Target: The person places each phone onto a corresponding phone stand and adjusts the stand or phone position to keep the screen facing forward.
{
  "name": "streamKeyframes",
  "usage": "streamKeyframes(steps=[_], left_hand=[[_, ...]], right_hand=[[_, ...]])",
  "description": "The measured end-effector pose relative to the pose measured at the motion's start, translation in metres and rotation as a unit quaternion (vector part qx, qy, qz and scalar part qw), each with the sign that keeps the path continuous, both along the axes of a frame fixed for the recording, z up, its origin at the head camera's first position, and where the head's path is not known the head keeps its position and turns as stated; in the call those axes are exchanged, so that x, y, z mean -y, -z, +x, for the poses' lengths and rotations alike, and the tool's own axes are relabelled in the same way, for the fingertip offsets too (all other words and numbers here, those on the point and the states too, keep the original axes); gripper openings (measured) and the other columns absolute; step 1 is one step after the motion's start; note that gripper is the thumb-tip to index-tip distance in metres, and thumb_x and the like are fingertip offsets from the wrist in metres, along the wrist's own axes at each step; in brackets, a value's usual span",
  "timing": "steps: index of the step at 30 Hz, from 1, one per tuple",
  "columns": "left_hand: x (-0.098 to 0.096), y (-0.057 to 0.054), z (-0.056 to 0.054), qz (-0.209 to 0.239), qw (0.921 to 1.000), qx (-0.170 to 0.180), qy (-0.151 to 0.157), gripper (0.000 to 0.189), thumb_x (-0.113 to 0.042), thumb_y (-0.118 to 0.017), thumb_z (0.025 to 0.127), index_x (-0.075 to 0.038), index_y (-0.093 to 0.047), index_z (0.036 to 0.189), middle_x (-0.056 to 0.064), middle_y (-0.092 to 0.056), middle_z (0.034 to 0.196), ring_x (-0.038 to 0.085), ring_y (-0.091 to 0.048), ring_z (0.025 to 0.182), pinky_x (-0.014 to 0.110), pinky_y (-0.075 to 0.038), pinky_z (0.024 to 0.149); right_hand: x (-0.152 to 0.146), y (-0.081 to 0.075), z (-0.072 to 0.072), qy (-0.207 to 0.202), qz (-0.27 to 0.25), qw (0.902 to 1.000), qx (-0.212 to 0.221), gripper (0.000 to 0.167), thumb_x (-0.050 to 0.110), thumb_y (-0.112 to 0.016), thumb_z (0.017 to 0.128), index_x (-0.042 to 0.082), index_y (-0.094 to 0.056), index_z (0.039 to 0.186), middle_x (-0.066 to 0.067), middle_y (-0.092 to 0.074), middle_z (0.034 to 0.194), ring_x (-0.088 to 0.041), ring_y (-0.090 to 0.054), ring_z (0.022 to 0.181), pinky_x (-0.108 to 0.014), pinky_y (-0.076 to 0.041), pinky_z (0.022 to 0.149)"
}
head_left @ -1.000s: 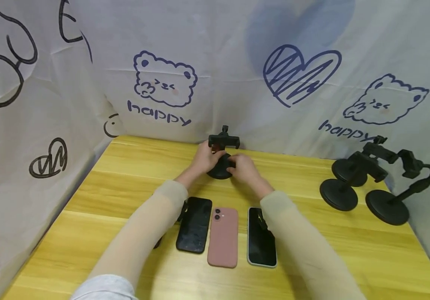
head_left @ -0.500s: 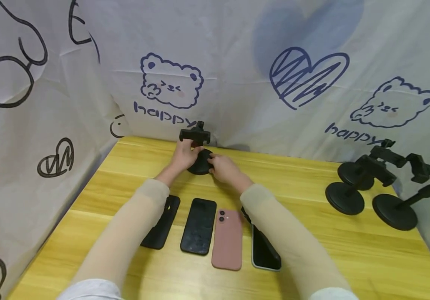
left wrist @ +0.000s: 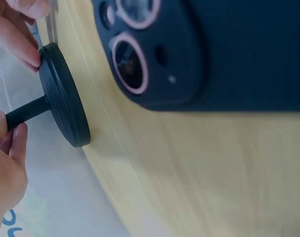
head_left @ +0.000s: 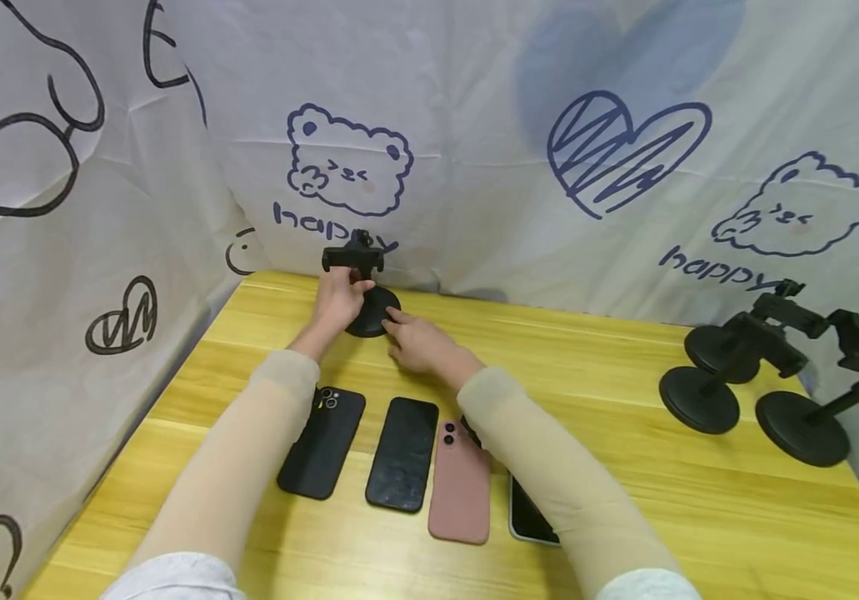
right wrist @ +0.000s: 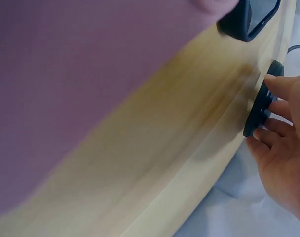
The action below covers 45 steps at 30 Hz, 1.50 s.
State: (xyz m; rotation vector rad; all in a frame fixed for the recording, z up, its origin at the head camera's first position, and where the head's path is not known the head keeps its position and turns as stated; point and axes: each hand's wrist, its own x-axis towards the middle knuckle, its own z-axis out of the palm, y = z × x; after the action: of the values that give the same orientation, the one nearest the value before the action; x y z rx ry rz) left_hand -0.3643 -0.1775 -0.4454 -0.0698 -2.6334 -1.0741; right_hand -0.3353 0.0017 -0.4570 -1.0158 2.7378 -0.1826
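A black phone stand (head_left: 372,312) with a round base and a clamp on top stands near the far left of the table. My left hand (head_left: 335,298) grips its stem just under the clamp. The left wrist view shows the thumb and fingers round that stem (left wrist: 26,111). At the right rim of the base is my right hand (head_left: 423,343), thumb and fingertips holding the edge. In the right wrist view several fingertips lie along the base (right wrist: 261,106). The palm side of both hands is mostly hidden in the head view.
Nearer me lie a black phone (head_left: 324,450), another dark phone (head_left: 402,457), a pink phone (head_left: 461,492) and a light-edged phone (head_left: 530,512), partly under my right sleeve. More black stands (head_left: 804,429) group at the right. A printed curtain (head_left: 474,183) hangs behind.
Both hands have moved the phone stand leftward along the back of the table. My right hand has shifted outward on the base's rim. The other stands stay put.
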Motion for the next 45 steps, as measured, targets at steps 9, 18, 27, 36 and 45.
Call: streamKeyframes(steps=[9, 18, 27, 36, 45], left_hand=[[0.007, 0.0, 0.0, 0.012, 0.9996, 0.015, -0.02, 0.016, -0.011, -0.066, 0.103, 0.0, -0.063, 0.114, 0.021, -0.068, 0.106, 0.04, -0.065, 0.102, 0.051, -0.055, 0.091], [0.009, -0.004, 0.002, 0.049, 0.9986, 0.019, 0.008, 0.028, -0.013, -0.069, 0.102, 0.003, -0.061, 0.123, 0.025, -0.066, 0.117, 0.041, -0.063, 0.113, 0.052, -0.051, 0.1], [0.011, -0.016, 0.018, 0.222, 0.974, -0.007, -0.044, 0.03, -0.008, -0.067, 0.097, 0.005, -0.06, 0.124, 0.024, -0.07, 0.119, 0.035, -0.065, 0.115, 0.043, -0.05, 0.102], [0.011, -0.039, 0.046, 0.373, 0.9244, -0.068, -0.04, 0.042, 0.007, -0.055, 0.099, 0.0, -0.06, 0.14, 0.016, -0.061, 0.136, 0.023, -0.064, 0.121, 0.027, -0.053, 0.097], [0.005, -0.048, 0.071, 0.463, 0.8775, -0.125, -0.011, 0.044, 0.012, -0.047, 0.099, 0.003, -0.058, 0.141, 0.019, -0.059, 0.143, 0.02, -0.062, 0.125, 0.033, -0.052, 0.104]], right_hand=[[0.007, 0.001, 0.001, 0.0, 0.008, 0.9997, 0.025, 0.061, 0.03, -0.054, 0.11, 0.009, -0.031, 0.163, -0.012, -0.014, 0.173, -0.029, -0.032, 0.154, -0.039, -0.031, 0.123], [0.006, 0.0, -0.001, 0.01, -0.011, 0.9994, 0.031, 0.062, 0.029, -0.056, 0.109, 0.009, -0.032, 0.163, -0.012, -0.017, 0.173, -0.029, -0.031, 0.154, -0.04, -0.03, 0.124], [0.0, -0.006, 0.004, 0.056, -0.197, 0.9782, 0.034, 0.061, 0.019, -0.06, 0.107, 0.007, -0.036, 0.162, -0.013, -0.034, 0.167, -0.03, -0.034, 0.153, -0.043, -0.03, 0.124], [-0.003, -0.03, 0.01, 0.092, -0.482, 0.8713, -0.015, 0.051, 0.006, -0.06, 0.105, -0.003, -0.046, 0.153, -0.018, -0.055, 0.15, -0.034, -0.059, 0.133, -0.039, -0.049, 0.11], [0.007, -0.057, 0.017, 0.089, -0.58, 0.8095, -0.027, 0.046, 0.006, -0.063, 0.104, 0.001, -0.054, 0.149, -0.016, -0.063, 0.142, -0.027, -0.066, 0.124, -0.026, -0.053, 0.102]])
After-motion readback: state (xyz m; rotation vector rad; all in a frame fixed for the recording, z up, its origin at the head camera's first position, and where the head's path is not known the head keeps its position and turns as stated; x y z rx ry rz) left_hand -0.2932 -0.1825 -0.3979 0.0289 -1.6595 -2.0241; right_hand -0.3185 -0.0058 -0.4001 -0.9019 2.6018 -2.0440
